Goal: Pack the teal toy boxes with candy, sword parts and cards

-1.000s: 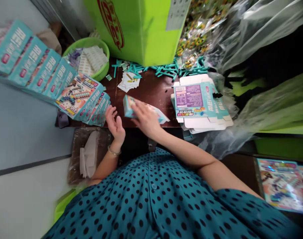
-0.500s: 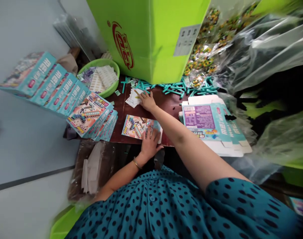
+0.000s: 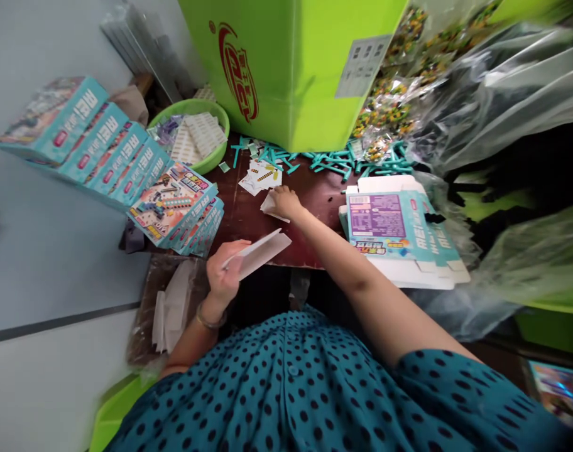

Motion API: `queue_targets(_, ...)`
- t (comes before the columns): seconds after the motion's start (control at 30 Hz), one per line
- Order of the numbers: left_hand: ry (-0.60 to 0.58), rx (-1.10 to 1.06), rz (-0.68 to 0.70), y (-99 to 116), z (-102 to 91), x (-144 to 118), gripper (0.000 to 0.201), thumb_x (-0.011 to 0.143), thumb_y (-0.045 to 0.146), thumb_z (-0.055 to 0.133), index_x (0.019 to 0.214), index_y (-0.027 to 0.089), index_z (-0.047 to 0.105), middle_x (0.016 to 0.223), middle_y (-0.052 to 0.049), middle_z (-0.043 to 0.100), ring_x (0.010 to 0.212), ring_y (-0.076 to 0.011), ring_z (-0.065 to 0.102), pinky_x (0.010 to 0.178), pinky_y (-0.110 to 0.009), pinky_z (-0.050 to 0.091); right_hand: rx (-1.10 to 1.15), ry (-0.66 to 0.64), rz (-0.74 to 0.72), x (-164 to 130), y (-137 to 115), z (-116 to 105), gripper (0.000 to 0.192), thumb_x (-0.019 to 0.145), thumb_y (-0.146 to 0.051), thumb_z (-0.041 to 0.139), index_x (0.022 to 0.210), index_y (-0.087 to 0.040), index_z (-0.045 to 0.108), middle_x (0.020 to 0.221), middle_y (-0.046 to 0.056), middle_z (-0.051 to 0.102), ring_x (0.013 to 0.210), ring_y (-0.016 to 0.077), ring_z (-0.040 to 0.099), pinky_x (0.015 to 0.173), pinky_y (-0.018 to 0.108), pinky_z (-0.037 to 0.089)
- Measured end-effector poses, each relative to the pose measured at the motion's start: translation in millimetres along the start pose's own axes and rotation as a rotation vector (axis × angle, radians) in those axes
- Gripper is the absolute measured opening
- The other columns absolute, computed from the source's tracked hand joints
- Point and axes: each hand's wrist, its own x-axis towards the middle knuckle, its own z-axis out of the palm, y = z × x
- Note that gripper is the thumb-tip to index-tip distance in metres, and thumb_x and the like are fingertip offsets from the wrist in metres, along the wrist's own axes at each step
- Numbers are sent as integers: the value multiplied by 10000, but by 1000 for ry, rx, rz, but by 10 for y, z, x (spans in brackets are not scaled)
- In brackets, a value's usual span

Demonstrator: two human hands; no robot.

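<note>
Lifted off the table's front edge, a carton (image 3: 262, 254) shows its white inner side and flaps toward me. My left hand (image 3: 223, 273) is closed around its left end. My right hand (image 3: 286, 202) is over the table with its fingers bent onto a white paper card (image 3: 271, 206), gripping it by the right side. Just beyond lies a small pile of printed cards (image 3: 262, 177), white with yellow and dark pictures. My right fingertips are partly hidden by the hand itself.
Stacked teal boxes (image 3: 173, 201) stand at left, beside a green basket (image 3: 225, 129) of bagged parts. Flattened cartons (image 3: 381, 220) lie at right. Teal plastic pieces (image 3: 333, 162) line the foot of a big green box (image 3: 291, 75). Clear plastic bags (image 3: 503, 81) crowd the right.
My left hand has lifted the carton from the table and moved left, turning its white side toward me. My right hand has drawn a card back from the pile toward me.
</note>
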Motion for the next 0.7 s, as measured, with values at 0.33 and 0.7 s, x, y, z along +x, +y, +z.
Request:
queue_targets(0.33, 277, -98, -377, 20, -471, -246, 393, 856, 564, 725, 829, 175, 774, 719, -21, 707, 660, -178, 631, 624, -268, 476, 21, -17, 193, -199, 102, 70, 501, 881, -363, 733, 1301, -105, 651, 1387, 252, 602, 1290, 389, 535, 1043, 494, 477)
queue_targets(0.7, 310, -160, -442, -91, -501, -280, 410, 820, 574, 751, 821, 164, 742, 710, -14, 673, 647, -159, 591, 599, -246, 444, 244, 8, 273, 40, 341, -132, 231, 924, -275, 647, 1071, -145, 767, 1055, 88, 784, 904, 172, 703, 780, 246, 509)
